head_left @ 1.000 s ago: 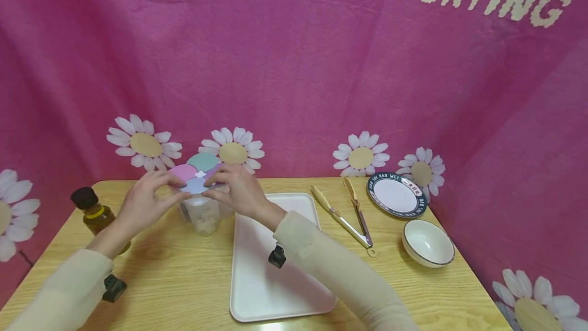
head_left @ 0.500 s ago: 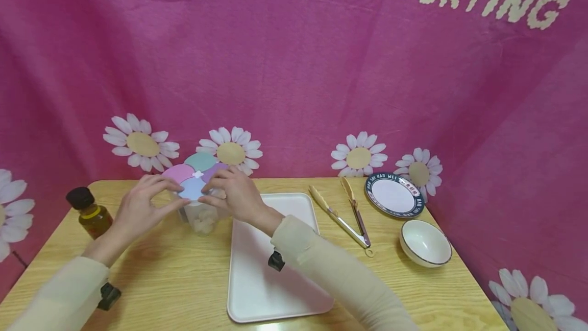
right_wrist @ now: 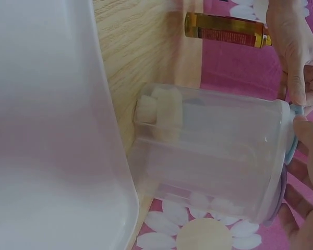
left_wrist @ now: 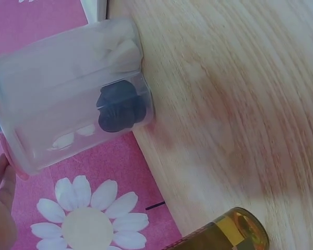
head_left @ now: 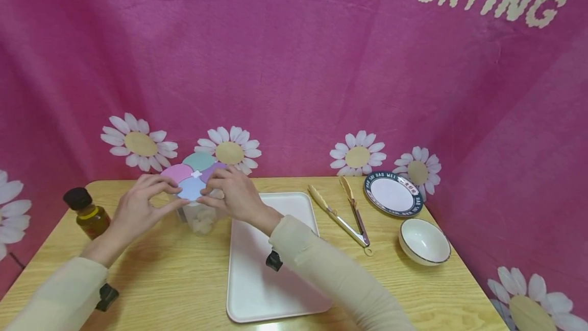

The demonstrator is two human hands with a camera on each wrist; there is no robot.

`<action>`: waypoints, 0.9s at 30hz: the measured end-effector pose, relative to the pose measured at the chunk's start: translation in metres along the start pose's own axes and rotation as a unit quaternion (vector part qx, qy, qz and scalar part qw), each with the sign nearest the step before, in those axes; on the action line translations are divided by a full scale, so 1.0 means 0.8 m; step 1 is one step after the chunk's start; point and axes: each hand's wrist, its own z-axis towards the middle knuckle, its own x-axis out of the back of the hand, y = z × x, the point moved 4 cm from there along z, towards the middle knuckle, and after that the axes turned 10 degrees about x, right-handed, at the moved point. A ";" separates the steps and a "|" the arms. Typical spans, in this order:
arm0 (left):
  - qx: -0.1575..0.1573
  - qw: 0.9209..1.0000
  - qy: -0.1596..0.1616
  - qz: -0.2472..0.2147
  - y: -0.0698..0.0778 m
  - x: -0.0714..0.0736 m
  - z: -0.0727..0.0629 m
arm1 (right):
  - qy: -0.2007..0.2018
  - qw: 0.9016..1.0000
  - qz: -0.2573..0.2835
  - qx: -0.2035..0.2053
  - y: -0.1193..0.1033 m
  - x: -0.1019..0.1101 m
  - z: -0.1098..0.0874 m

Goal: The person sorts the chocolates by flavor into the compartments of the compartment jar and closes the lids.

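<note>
A clear divided storage canister (head_left: 198, 217) stands upright at the table's back left, topped by a lid of pink (head_left: 176, 172), green, purple and blue flaps. My left hand (head_left: 146, 199) pinches the left edge of the blue flap (head_left: 191, 189) between thumb and fingers. Opposite it, my right hand (head_left: 236, 195) pinches that flap's right side. Pale chunks (right_wrist: 168, 112) lie at the bottom of one compartment. In the left wrist view, dark pieces (left_wrist: 120, 107) fill the bottom of a neighbouring compartment. Whether the flap is fully seated cannot be told.
An oil bottle (head_left: 93, 221) with a black cap stands left of my left hand. Under my right forearm lies a white tray (head_left: 266, 290). Spread tongs (head_left: 343, 227), a dark-rimmed plate (head_left: 392, 195) and a white bowl (head_left: 424, 241) are to the right.
More of the blue flap's face shows now than a second ago, and it sits slightly lower in view. Both hands keep their hold on it. The whole scene has shifted slightly left.
</note>
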 end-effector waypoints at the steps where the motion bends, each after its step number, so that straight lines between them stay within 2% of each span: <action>1: -0.001 1.000 0.001 0.000 0.000 0.000 -0.001 | -0.003 1.000 -0.001 -0.001 0.000 0.000 0.000; 10: -0.010 1.000 0.001 0.017 0.004 -0.001 -0.005 | -0.023 1.000 0.001 -0.012 -0.001 -0.001 -0.001; 15: -0.009 1.000 -0.002 0.023 0.006 0.001 -0.005 | -0.020 1.000 -0.005 -0.012 -0.003 -0.001 -0.001; 19: -0.008 0.999 -0.014 0.031 0.008 0.003 -0.003 | -0.014 1.000 0.011 -0.009 -0.003 0.001 -0.004; 24: 0.011 0.999 -0.030 0.030 0.016 0.006 -0.005 | 0.008 0.999 0.046 0.001 0.002 0.014 -0.020; 27: 0.010 0.999 -0.027 0.022 0.028 0.006 -0.006 | 0.031 0.998 0.051 -0.003 0.007 0.030 -0.038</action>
